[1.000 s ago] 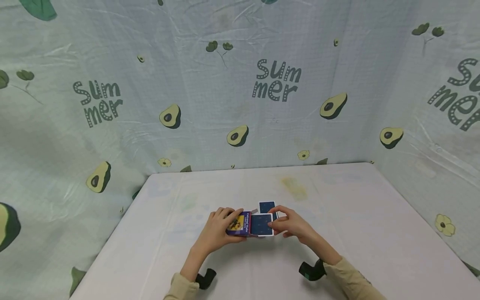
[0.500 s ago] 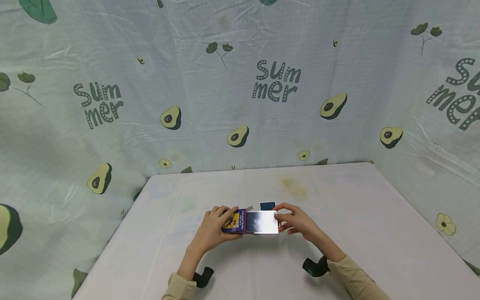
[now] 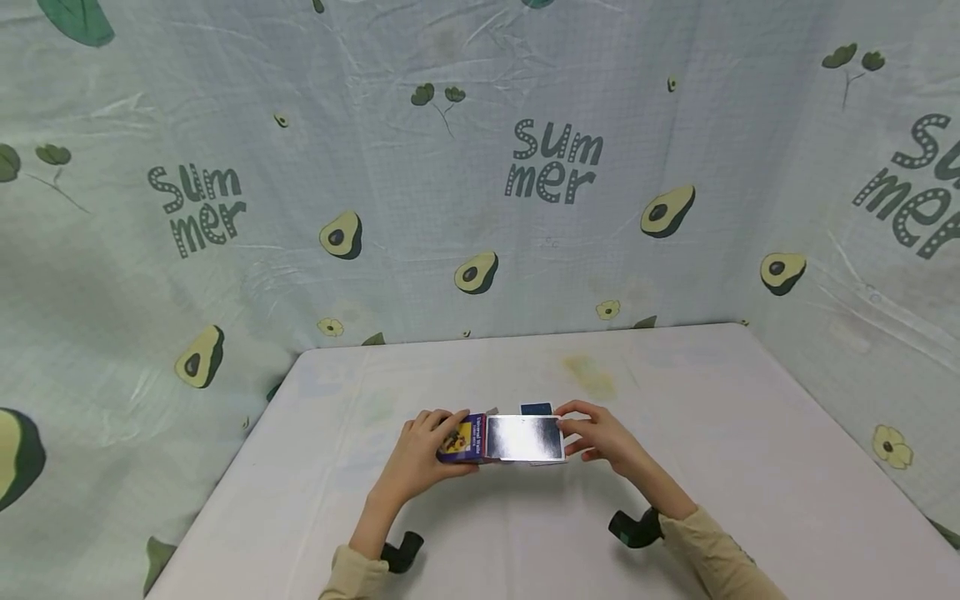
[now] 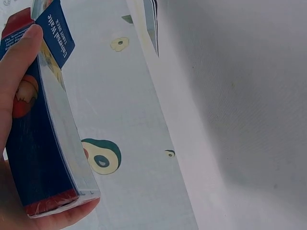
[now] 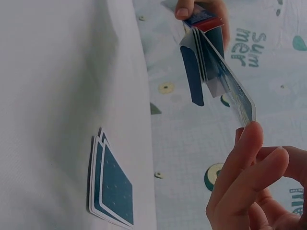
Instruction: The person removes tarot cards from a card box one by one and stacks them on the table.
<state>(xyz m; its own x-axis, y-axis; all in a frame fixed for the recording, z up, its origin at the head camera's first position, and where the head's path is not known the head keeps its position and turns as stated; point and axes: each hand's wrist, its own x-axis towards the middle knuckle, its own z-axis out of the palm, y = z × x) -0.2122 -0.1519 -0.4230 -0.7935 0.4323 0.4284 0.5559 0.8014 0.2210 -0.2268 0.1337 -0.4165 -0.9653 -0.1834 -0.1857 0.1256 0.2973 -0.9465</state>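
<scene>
My left hand (image 3: pixel 420 452) grips a blue and purple tarot card box (image 3: pixel 462 438), thumb and fingers on its opposite sides. The lettering "Universal Waite Tarot Deck" shows on its flap in the left wrist view. From the box's open right end sticks a card (image 3: pixel 523 438), bright with glare. The fingertips of my right hand (image 3: pixel 606 440) pinch that card's outer end. In the right wrist view, more card edges show in the box mouth beside a hanging flap (image 5: pixel 192 74). Below lies a small pile of blue-backed cards (image 5: pixel 115 184), edges uneven.
The table (image 3: pixel 337 492) has a white cover and a yellowish stain (image 3: pixel 588 377) toward the back. Patterned cloth walls (image 3: pixel 405 183) with avocados and "summer" lettering rise behind and at both sides. A black wrist device (image 3: pixel 636 528) sits at each wrist.
The hands have drawn apart, the left with the box going left, the right going right. The card now reaches farther out of the box, and its dark blue back has turned to glare.
</scene>
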